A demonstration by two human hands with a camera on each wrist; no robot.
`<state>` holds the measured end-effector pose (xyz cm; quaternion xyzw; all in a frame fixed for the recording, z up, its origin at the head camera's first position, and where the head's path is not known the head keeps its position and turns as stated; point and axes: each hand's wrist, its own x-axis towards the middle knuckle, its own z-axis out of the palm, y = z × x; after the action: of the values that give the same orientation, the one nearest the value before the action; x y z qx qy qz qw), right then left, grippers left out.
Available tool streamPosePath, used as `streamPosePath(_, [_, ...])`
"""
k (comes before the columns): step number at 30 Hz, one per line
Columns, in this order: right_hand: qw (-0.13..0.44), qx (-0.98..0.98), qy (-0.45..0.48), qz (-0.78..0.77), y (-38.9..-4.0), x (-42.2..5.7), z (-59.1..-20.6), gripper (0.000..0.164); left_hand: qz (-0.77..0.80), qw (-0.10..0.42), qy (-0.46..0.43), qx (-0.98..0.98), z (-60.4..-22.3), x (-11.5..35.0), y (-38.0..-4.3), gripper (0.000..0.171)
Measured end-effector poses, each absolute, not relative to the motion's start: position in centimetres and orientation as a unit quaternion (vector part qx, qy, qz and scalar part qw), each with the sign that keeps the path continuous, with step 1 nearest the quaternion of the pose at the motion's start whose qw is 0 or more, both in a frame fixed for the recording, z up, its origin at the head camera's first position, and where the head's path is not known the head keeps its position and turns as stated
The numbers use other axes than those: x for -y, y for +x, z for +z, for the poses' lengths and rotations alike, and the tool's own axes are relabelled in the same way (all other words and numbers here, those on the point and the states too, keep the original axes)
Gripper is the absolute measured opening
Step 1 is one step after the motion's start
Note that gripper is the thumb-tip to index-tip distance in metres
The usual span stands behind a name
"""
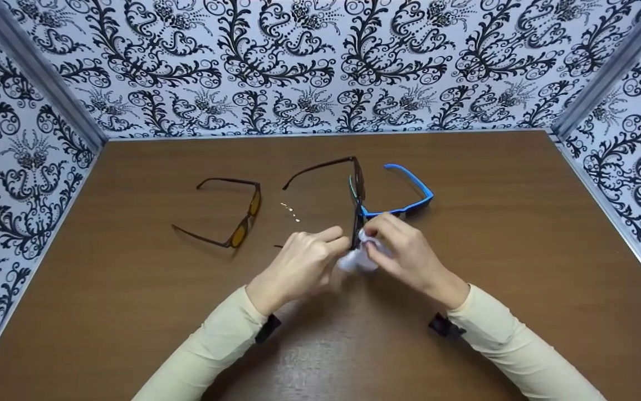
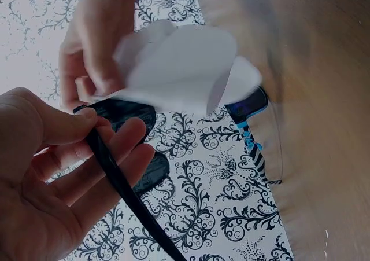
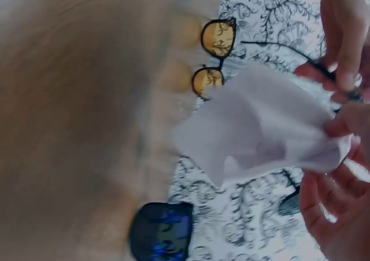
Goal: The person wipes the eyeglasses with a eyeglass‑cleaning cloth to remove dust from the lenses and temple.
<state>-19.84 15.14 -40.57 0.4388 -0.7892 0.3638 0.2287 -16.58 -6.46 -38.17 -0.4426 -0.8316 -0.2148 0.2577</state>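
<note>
My left hand [image 1: 306, 259] pinches a pair of black sunglasses [image 1: 359, 175] near the hinge, one temple [image 2: 124, 186] running across its fingers in the left wrist view. The frame stands on edge above the table, its dark lenses [image 2: 151, 173] partly covered. Close beside it, my right hand [image 1: 409, 253] grips a thin white cloth [image 3: 248, 122] between thumb and fingers. The cloth hangs loose and spreads out in both wrist views. Its upper edge is at the near end of the frame; whether it touches the lens is hidden by the fingers.
Glasses with yellow lenses [image 1: 253, 203] lie on the brown table [image 1: 131, 312] to the left, temples unfolded. Blue-and-black sunglasses [image 1: 417, 186] lie just beyond the right hand. A row of small bright specks [image 1: 290, 211] shows between the pairs. Patterned walls [image 1: 320, 67] enclose the table's back and sides.
</note>
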Motion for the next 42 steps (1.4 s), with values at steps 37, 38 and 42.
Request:
streamPosePath(37, [0.289, 0.734, 0.497, 0.362, -18.4, -14.8, -40.5, 0.020, -0.235, 0.243, -0.467, 0.817, -38.4, 6.7, -16.6, 0.018])
streamPosePath(38, [0.280, 0.739, 0.486, 0.373, -18.4, -14.9, -40.7, 0.020, -0.239, 0.240, -0.468, 0.816, -38.3, 6.7, -16.5, 0.018])
streamPosePath(42, [0.253, 0.763, 0.421, 0.419, -18.9, -15.4, -40.8, 0.021, -0.245, 0.224, -0.484, 0.809, -38.3, 6.7, -16.5, 0.015])
